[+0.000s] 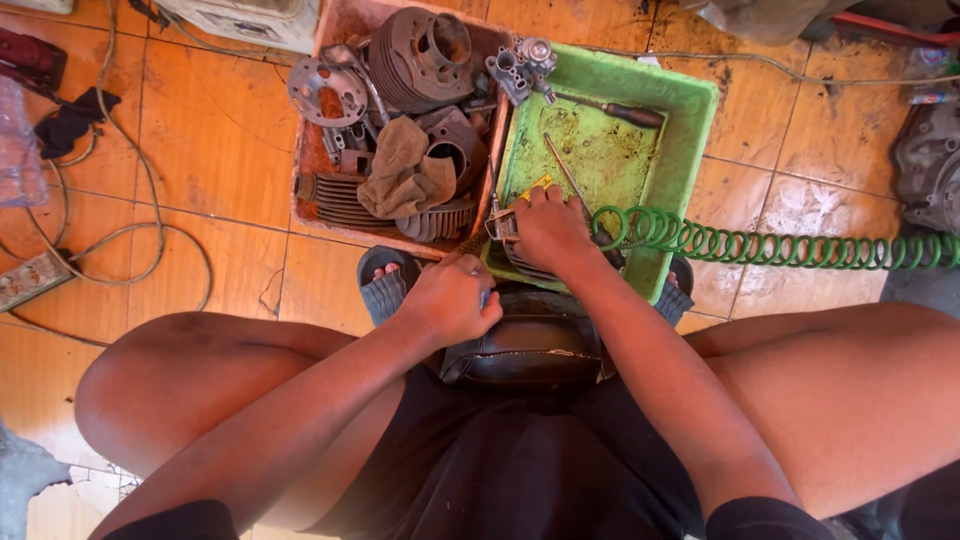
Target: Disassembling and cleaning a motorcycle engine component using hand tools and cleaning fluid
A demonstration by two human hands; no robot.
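Orange tile floor (pixel 220 150) runs under everything, grimy to the right. Far left of centre sits a reddish tray (pixel 305 200) heaped with finned cylinders (pixel 420 50), a round plate (pixel 328 92) and a tan rag (pixel 402 172). Just right of it, touching, stands a green tray (pixel 690 110) holding a screwdriver (pixel 620 112) and a thin rod (pixel 565 172); a carburettor (pixel 522 66) rests at its far left corner. A green coiled hose (pixel 780 245) stretches right from the tray's near edge. Between your knees sits a black rounded part (pixel 530 345). Your right hand (pixel 548 230) is closed on a small metal piece with a yellow bit (pixel 512 215) at the green tray's near left corner. Your left hand (pixel 450 298) is curled shut, knuckles up, just near of it; what it grips is hidden.
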